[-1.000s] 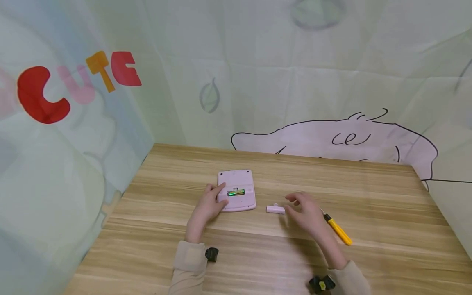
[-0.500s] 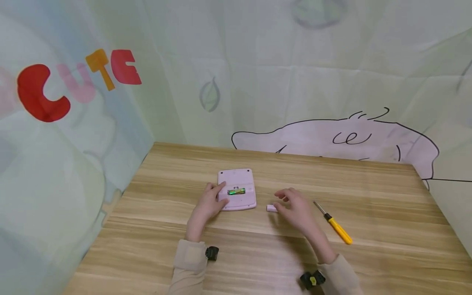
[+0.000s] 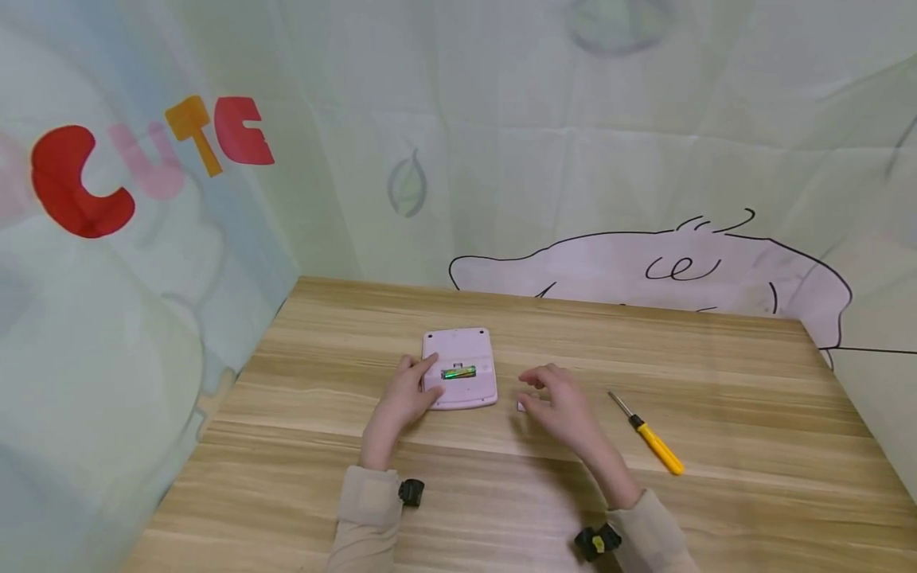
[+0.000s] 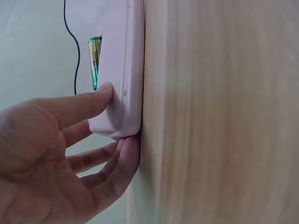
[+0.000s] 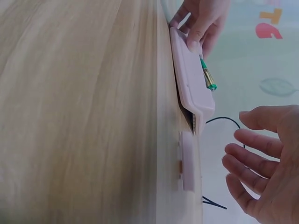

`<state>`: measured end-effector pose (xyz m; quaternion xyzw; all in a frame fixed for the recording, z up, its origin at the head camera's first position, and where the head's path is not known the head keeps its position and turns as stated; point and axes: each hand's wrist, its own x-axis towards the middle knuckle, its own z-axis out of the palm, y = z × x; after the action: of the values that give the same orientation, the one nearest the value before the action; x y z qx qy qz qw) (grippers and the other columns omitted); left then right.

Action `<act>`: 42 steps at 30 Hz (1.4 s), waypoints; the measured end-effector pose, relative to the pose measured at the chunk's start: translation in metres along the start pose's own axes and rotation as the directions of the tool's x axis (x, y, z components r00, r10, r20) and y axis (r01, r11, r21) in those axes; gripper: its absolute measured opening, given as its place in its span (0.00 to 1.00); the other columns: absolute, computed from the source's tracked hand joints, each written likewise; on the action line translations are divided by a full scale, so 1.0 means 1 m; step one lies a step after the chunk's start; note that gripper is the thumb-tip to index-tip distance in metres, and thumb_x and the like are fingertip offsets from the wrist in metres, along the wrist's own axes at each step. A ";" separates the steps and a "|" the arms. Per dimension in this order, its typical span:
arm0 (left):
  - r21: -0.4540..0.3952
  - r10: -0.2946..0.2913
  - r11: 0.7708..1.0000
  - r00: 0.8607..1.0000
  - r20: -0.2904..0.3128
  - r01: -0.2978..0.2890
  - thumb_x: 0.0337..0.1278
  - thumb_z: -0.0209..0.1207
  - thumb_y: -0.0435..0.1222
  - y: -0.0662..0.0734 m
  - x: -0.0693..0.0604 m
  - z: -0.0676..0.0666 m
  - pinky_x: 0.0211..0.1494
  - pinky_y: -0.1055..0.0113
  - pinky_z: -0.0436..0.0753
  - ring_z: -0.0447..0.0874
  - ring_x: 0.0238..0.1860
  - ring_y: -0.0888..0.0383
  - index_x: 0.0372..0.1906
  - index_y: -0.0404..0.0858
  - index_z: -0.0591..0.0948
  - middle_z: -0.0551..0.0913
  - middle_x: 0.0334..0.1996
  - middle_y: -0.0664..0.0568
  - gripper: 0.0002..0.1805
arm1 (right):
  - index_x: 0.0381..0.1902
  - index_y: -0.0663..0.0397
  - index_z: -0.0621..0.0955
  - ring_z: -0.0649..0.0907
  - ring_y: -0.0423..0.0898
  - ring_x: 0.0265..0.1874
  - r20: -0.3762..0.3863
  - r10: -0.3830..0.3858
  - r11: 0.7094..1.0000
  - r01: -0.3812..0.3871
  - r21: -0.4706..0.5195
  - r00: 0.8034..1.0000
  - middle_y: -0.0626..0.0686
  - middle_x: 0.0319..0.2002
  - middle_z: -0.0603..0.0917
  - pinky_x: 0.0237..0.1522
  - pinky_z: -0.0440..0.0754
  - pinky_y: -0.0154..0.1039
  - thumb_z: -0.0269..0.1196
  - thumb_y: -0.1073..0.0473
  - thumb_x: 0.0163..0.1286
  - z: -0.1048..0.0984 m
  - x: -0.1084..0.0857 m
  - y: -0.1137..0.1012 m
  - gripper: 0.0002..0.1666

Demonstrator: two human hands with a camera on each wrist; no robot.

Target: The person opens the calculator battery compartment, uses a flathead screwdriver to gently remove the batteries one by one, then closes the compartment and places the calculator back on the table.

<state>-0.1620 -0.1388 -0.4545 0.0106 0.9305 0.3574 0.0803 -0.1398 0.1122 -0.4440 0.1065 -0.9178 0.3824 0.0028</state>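
Observation:
A pink calculator [image 3: 469, 394] lies face down on the table, its battery compartment uncovered. One green and gold battery [image 3: 458, 372] sits in that compartment. My left hand [image 3: 403, 395] holds the calculator by its left side, thumb on the back and fingers along the edge, as the left wrist view shows. To the right lies the small pink battery cover [image 5: 188, 161], mostly hidden under my right hand in the head view. My right hand [image 3: 564, 404] hovers over the cover with fingers spread and loosely bent, apart from it and holding nothing.
A screwdriver [image 3: 659, 447] with a yellow handle lies on the wooden table [image 3: 752, 398] to the right of my right hand. A printed cloth [image 3: 501, 159] stands behind the table and along its left side.
My right hand has moved left, away from the screwdriver and over the battery cover, which it now mostly hides in the head view. The left hand and calculator stay put.

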 end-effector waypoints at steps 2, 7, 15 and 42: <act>-0.002 0.000 1.000 1.000 0.000 0.000 0.60 0.61 0.37 0.000 0.000 0.000 0.53 0.54 0.76 0.72 0.44 0.51 0.69 0.38 0.68 0.70 0.53 0.39 0.32 | 0.48 0.54 0.82 0.79 0.50 0.48 0.003 0.005 1.000 -0.005 0.007 1.000 0.54 0.45 0.83 0.52 0.78 0.49 0.68 0.59 0.59 0.002 0.000 -0.001 0.18; 0.004 0.004 1.000 1.000 -0.002 -0.004 0.60 0.61 0.37 0.000 0.000 0.000 0.53 0.54 0.77 0.72 0.44 0.51 0.69 0.38 0.68 0.70 0.53 0.39 0.32 | 0.48 0.53 0.82 0.79 0.50 0.48 0.005 -0.019 1.000 0.019 -0.001 1.000 0.53 0.45 0.83 0.53 0.78 0.50 0.68 0.60 0.59 0.006 0.002 -0.005 0.18; -0.001 -0.003 1.000 1.000 -0.002 0.003 0.60 0.61 0.37 0.000 0.000 -0.001 0.51 0.56 0.76 0.71 0.43 0.52 0.69 0.38 0.68 0.71 0.52 0.40 0.32 | 0.48 0.54 0.82 0.80 0.51 0.50 0.018 -0.072 0.997 0.072 -0.012 0.997 0.53 0.46 0.82 0.55 0.78 0.49 0.68 0.59 0.59 0.011 0.005 -0.010 0.18; 0.012 -0.003 1.000 1.000 -0.001 0.003 0.59 0.61 0.37 0.003 -0.001 -0.002 0.50 0.55 0.77 0.72 0.43 0.51 0.68 0.37 0.69 0.71 0.52 0.40 0.31 | 0.50 0.54 0.81 0.79 0.47 0.51 0.062 -0.155 0.987 0.158 -0.042 0.986 0.52 0.48 0.81 0.55 0.78 0.45 0.67 0.59 0.61 0.030 0.022 -0.022 0.19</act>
<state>-0.1616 -0.1380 -0.4515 0.0094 0.9327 0.3516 0.0803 -0.1550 0.0720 -0.4474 0.1892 -0.9150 0.3562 0.0084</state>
